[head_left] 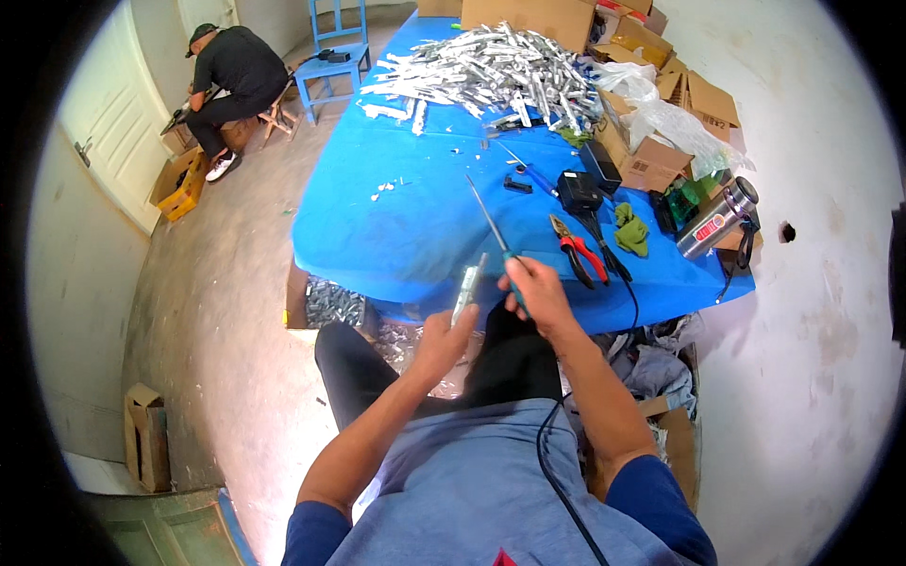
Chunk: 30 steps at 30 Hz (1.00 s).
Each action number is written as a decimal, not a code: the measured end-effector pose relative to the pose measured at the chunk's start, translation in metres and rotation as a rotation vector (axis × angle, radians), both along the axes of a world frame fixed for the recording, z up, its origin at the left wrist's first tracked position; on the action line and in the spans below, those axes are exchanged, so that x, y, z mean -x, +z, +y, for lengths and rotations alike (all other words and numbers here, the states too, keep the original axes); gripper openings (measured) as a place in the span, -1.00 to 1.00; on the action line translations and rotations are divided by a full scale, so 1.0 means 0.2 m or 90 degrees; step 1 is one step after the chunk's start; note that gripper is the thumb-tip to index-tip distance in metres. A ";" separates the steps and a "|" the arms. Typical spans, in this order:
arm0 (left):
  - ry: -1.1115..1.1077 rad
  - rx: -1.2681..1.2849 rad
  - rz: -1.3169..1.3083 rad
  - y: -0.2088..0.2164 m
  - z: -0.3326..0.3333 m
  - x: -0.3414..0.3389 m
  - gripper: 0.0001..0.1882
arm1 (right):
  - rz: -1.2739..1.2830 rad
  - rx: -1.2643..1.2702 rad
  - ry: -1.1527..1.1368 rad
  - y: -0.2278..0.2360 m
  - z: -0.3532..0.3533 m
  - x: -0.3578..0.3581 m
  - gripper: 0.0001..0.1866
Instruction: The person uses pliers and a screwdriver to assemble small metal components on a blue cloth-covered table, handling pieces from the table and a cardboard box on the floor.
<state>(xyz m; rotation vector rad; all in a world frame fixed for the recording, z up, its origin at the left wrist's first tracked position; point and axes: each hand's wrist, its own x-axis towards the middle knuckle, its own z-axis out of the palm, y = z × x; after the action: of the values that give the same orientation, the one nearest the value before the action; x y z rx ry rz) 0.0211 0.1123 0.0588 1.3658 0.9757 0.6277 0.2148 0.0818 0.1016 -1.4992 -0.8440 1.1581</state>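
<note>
I see my left hand (439, 341) clamped on a small silvery strip (468, 286) pointing toward one o'clock, while my right hand (535, 291), at its three o'clock, grips a screwdriver (491, 224) angled toward eleven, tips seemingly apart.

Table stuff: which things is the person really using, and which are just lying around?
In use:
left hand holds a small silvery part
right hand holds a screwdriver

Lying about:
red-handled pliers
green cloth
steel flask
cardboard boxes
</note>
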 end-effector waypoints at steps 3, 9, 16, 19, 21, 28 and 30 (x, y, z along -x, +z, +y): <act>0.055 -0.004 -0.004 -0.10 0.08 0.01 -0.48 | -0.161 -0.041 -0.010 0.05 -0.15 -0.05 -0.60; 0.113 0.070 -0.055 -0.11 0.15 0.03 -0.52 | -0.277 -0.044 0.088 0.20 -0.44 -0.09 -0.47; 0.120 0.083 -0.031 -0.17 0.18 0.00 -0.52 | -0.388 -0.031 0.217 0.29 -0.51 -0.09 -0.52; 0.122 0.072 -0.012 -0.18 0.19 0.00 -0.48 | -0.428 -0.078 0.251 0.30 -0.49 -0.08 -0.56; 0.118 0.066 0.006 -0.18 0.19 0.01 -0.47 | -0.483 -0.097 0.286 0.29 -0.46 -0.09 -0.56; 0.113 0.007 0.027 -0.21 0.20 0.01 -0.46 | -0.525 -0.108 0.296 0.30 -0.41 -0.06 -0.59; 0.110 0.010 0.033 -0.20 0.20 0.00 -0.45 | -0.548 -0.119 0.301 0.29 -0.40 -0.06 -0.58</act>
<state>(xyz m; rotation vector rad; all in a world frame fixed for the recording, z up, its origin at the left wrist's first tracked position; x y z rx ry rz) 0.0210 0.1515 0.0190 1.2977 1.1475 0.7149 0.2261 0.0015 0.1603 -1.6887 -1.9117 0.6784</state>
